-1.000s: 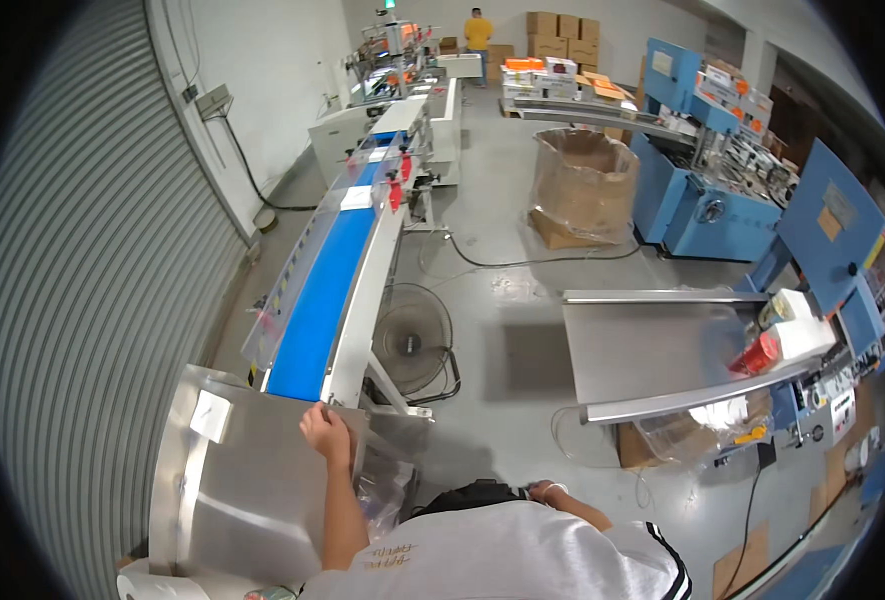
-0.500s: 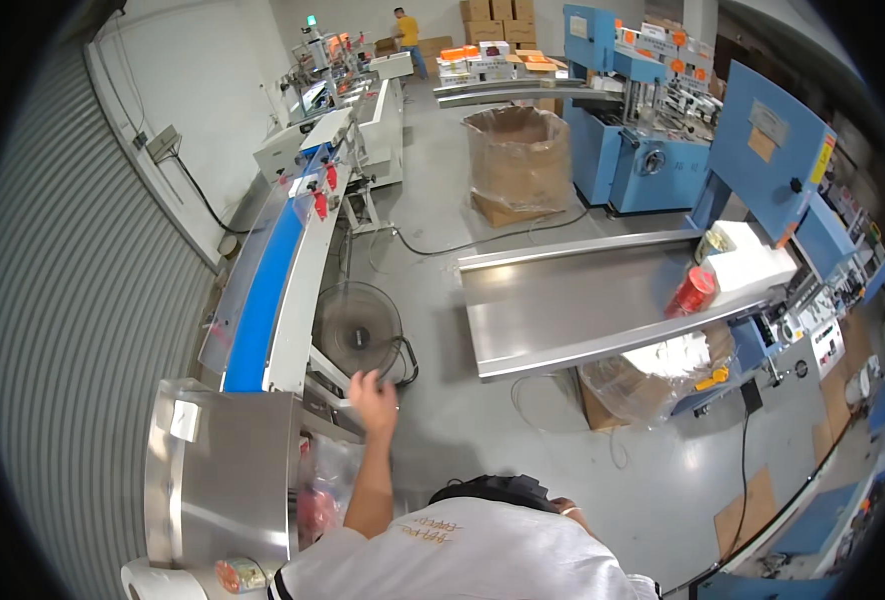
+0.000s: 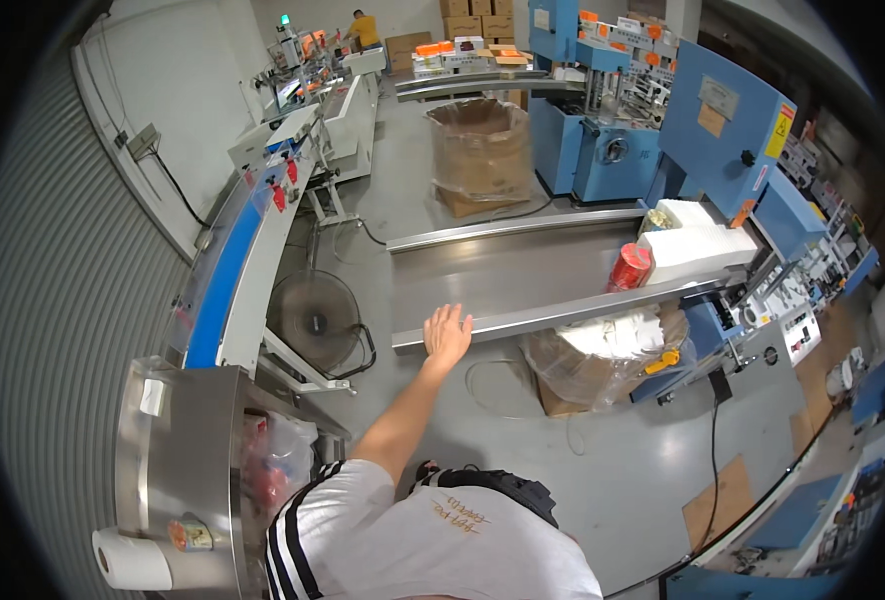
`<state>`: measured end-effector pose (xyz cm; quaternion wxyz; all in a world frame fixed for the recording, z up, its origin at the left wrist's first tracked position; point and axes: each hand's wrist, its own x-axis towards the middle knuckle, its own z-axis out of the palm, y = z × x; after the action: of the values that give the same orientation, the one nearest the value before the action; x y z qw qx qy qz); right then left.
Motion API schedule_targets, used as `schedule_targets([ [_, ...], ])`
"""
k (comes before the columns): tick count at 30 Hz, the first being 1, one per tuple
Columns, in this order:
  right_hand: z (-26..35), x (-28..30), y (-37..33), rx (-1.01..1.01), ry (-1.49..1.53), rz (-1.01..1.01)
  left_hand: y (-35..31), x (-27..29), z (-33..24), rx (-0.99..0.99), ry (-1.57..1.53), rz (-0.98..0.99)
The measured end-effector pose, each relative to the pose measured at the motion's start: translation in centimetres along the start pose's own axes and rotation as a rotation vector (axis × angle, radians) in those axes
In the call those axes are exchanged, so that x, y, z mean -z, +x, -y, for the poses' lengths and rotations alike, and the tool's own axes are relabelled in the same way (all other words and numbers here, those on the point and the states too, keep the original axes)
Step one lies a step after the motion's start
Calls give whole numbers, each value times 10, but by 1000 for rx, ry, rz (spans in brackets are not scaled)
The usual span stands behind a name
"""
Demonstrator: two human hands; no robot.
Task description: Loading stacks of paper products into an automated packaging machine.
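Observation:
My left hand point(image 3: 449, 333) reaches forward over the near rim of a long steel trough point(image 3: 513, 270), close to its left corner. Its fingers are stretched out and nothing is in them. Whether the fingertips touch the rim, I cannot tell. At the trough's right end a red cylindrical item point(image 3: 630, 268) leans against a white stack of what looks like folded tissue point(image 3: 698, 252). Behind that stack stands a small greenish roll or pack point(image 3: 655, 222). My right hand is out of view.
A blue conveyor belt point(image 3: 227, 275) runs along the left, beside a floor fan point(image 3: 315, 320). A steel table point(image 3: 188, 450) holds a white paper roll point(image 3: 133, 560). Lined boxes point(image 3: 478, 150) stand near blue machines point(image 3: 618, 160). Someone in yellow point(image 3: 365, 30) is far back.
My left hand has swung right, from beside the fan to the trough's rim. The view has shifted, so the trough now lies further left. My right hand has gone out of sight.

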<state>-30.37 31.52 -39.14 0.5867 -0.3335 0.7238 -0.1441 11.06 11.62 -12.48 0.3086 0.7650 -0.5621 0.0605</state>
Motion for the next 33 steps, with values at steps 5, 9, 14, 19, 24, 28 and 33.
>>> schedule_targets([
  [5,21,-20,45,188,-251,147,-12,0,1,-38,76,-166],
  [9,-6,-1,29,216,-310,137,-10,-12,-16,-217,299,-192],
  [14,-73,21,-17,177,-364,104,-3,3,-1,-178,373,-257],
  [19,-4,35,-25,-62,-210,-10,-2,-10,4,-201,362,-297],
  [24,49,56,-50,-205,-3,-62,-3,-8,-10,-183,320,-284],
  [28,65,61,-51,-218,-87,-24,-6,-1,-9,-176,297,-277],
  [33,4,47,-2,-151,-29,-22,-4,-7,-10,-149,322,-232],
])
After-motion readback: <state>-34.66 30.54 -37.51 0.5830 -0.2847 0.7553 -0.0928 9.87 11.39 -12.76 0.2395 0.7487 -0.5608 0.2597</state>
